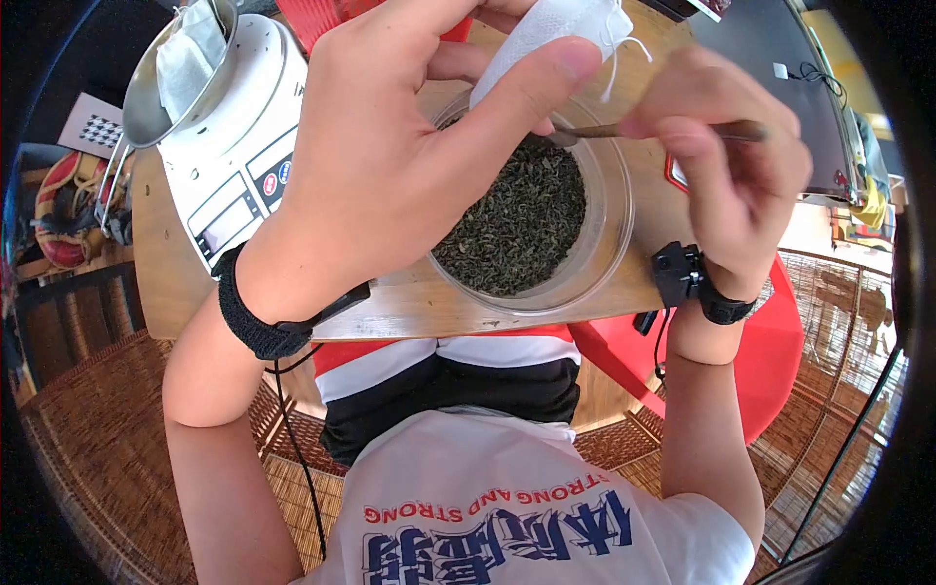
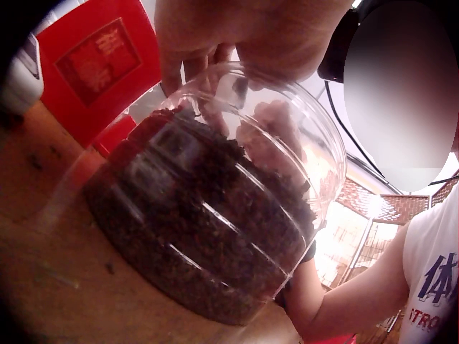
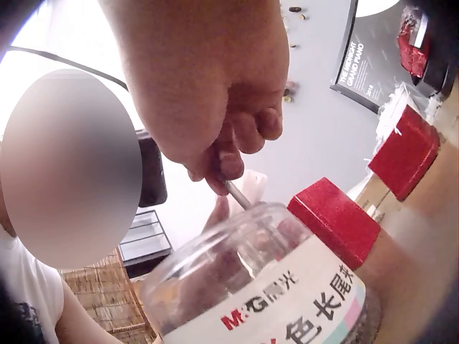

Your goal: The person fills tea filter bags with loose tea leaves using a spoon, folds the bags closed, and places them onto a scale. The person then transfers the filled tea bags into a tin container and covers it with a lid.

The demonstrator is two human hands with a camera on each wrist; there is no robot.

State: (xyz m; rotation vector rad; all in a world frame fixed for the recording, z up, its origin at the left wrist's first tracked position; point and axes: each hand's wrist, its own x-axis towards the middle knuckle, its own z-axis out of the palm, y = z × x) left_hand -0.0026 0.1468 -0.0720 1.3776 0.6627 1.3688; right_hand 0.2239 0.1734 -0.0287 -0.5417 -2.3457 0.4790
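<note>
A clear round tub (image 2: 208, 215) of dark dried leaves (image 1: 517, 224) stands at the table's front edge. Above its back rim the left hand (image 1: 390, 166) holds a small white mesh bag (image 1: 546, 49) with a drawstring between thumb and fingers. The right hand (image 1: 731, 156) grips a thin metal spoon (image 1: 595, 131), whose end reaches to the bag's lower side over the tub. In the right wrist view the right hand (image 3: 222, 107) pinches the handle (image 3: 238, 195) above the tub's labelled wall. What the bag holds cannot be seen.
On the left a white scale (image 1: 234, 146) carries a metal bowl (image 1: 146, 112) with white bags (image 1: 187, 73). A red box (image 2: 100, 64) stands behind the tub, and small red boxes (image 3: 337, 222) lie beyond it. A red stool (image 1: 770, 361) is at the right.
</note>
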